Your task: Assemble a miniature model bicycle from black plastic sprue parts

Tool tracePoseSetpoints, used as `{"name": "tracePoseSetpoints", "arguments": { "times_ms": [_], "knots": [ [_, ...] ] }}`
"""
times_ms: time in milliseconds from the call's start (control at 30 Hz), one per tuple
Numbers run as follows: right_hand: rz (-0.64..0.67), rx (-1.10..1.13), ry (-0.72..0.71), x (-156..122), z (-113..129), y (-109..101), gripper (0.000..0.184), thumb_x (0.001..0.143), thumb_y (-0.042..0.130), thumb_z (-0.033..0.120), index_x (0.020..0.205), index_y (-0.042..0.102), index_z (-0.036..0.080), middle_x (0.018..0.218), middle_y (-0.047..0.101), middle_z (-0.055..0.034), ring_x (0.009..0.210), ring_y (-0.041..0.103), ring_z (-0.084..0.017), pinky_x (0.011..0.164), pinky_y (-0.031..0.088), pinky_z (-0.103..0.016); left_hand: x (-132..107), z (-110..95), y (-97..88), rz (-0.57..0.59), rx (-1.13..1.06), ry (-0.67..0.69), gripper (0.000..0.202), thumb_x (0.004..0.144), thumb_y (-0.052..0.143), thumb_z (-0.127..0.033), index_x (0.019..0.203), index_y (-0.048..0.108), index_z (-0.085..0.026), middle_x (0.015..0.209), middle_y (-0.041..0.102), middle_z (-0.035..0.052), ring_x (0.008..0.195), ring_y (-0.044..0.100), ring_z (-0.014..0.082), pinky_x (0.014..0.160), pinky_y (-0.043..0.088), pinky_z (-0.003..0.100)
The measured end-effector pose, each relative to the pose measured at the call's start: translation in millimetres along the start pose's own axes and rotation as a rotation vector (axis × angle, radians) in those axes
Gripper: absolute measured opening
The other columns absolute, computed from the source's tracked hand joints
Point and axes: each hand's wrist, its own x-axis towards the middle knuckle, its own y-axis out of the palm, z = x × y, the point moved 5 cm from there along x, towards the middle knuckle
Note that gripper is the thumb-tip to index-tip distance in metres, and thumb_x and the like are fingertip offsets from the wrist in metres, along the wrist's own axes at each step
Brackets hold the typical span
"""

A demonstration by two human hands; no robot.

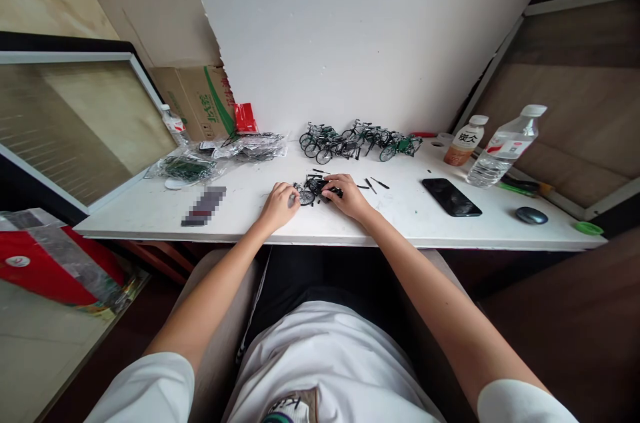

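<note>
A small black model bicycle [307, 195] is between my two hands near the table's front edge, one spoked wheel toward the left. My left hand [280, 206] is closed, its fingertips pinched at the wheel end of the bicycle. From the other side, the bent fingers of my right hand [347, 196] grip the bicycle's dark right part and hide some of it. Just beyond the right hand lie thin black parts [380, 182] and small dark bits. Further back, several assembled model bicycles [333, 146] stand in a cluster, some of them dark green.
Clear plastic bags of parts [193, 166] lie at the back left before a cardboard box [193, 100]. On the right are a phone [451, 197], a dark mouse-like object [531, 215], a brown drink bottle [466, 141] and a water bottle [507, 146]. A white board [370, 43] stands behind.
</note>
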Motion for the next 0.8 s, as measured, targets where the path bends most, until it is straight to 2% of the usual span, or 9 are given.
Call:
{"name": "tracePoseSetpoints", "arguments": {
  "times_ms": [100,200,300,400,500,567,700,800],
  "knots": [
    [-0.029,0.031,-0.008,1,6,-4,0.023,0.102,0.066,0.046,0.101,0.078,0.026,0.132,0.073,-0.0119,0.130,0.060,-0.033,0.115,0.044,-0.053,0,2,1.0,-0.004,0.004,0.000,0.012,0.093,0.061,-0.013,0.092,0.065,-0.024,0.101,0.069,0.0090,0.107,0.061,0.0306,0.097,0.054,0.048],
    [-0.118,-0.007,0.018,2,4,-11,0.025,0.103,0.063,0.046,0.104,0.077,0.026,0.123,0.075,-0.0118,0.125,0.061,-0.033,0.113,0.045,-0.053,0,4,2.0,0.003,0.009,-0.005,0.014,0.095,0.057,-0.012,0.095,0.066,-0.023,0.102,0.070,0.0095,0.108,0.062,0.0309,0.098,0.054,0.050],
    [-0.230,-0.104,0.123,1,-9,-16,0.025,0.103,0.060,0.042,0.105,0.078,0.025,0.119,0.076,-0.0129,0.123,0.058,-0.036,0.111,0.045,-0.056,0,6,3.2,0.013,0.015,-0.017,0.016,0.097,0.054,-0.013,0.097,0.066,-0.023,0.104,0.070,0.0106,0.108,0.061,0.0316,0.097,0.053,0.051],
    [-0.293,-0.205,0.284,-3,-31,-16,0.024,0.098,0.063,0.038,0.097,0.080,0.022,0.118,0.075,-0.0157,0.122,0.053,-0.041,0.108,0.044,-0.062,-1,9,4.5,0.017,0.013,-0.025,0.017,0.097,0.054,-0.012,0.098,0.066,-0.023,0.106,0.070,0.0112,0.110,0.061,0.0319,0.099,0.053,0.051],
    [-0.279,-0.245,0.370,-6,-46,-12,0.021,0.093,0.066,0.036,0.090,0.080,0.022,0.117,0.075,-0.0163,0.123,0.051,-0.044,0.104,0.045,-0.066,-2,10,5.5,0.007,0.013,-0.030,0.015,0.096,0.056,-0.012,0.097,0.067,-0.022,0.106,0.070,0.0116,0.111,0.061,0.0324,0.101,0.053,0.052],
    [-0.250,-0.259,0.374,-7,-48,-11,0.021,0.092,0.067,0.037,0.098,0.080,0.022,0.121,0.074,-0.0167,0.126,0.050,-0.045,0.104,0.045,-0.066,-2,11,6.0,-0.002,0.013,-0.034,0.015,0.094,0.057,-0.012,0.096,0.067,-0.022,0.106,0.069,0.0113,0.111,0.061,0.0322,0.102,0.053,0.052],
    [-0.137,-0.252,0.291,-5,-35,-6,0.040,0.089,0.071,0.042,0.123,0.075,0.021,0.131,0.069,-0.0171,0.131,0.049,-0.044,0.107,0.045,-0.061,-2,12,6.6,-0.009,0.025,-0.038,0.014,0.093,0.059,-0.012,0.094,0.068,-0.023,0.105,0.069,0.0102,0.110,0.061,0.0318,0.103,0.053,0.051],
    [-0.039,-0.248,0.214,-5,-24,-1,0.041,0.085,0.077,0.042,0.121,0.076,0.022,0.129,0.069,-0.0155,0.133,0.049,-0.043,0.110,0.044,-0.059,-1,12,6.4,-0.005,0.031,-0.036,0.014,0.093,0.059,-0.012,0.095,0.068,-0.022,0.106,0.069,0.0109,0.111,0.061,0.0321,0.103,0.053,0.051]
  ]
}}
